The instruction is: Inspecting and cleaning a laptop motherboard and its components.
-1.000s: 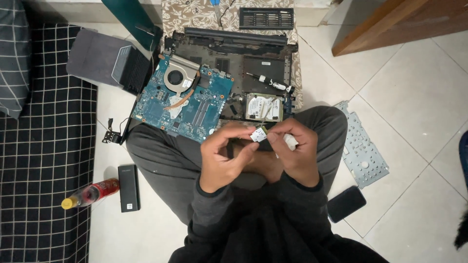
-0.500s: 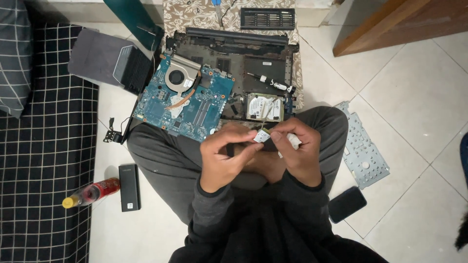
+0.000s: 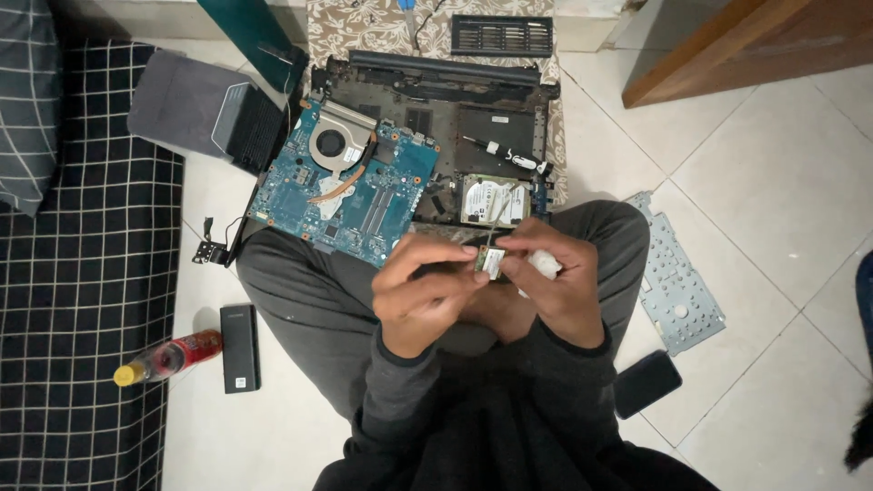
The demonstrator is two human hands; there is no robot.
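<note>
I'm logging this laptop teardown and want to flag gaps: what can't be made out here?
Head view only:
- Small circuit card: mostly hidden by fingers of the left hand; its components are too small.
- White piece in the right hand: mostly covered; kind unclear.
- Dark object: cut off by the right edge.

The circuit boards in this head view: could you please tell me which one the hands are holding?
The small green card with a white label, pinched between the left hand and right hand over the lap. The large blue motherboard lies untouched on the opened laptop.
</note>
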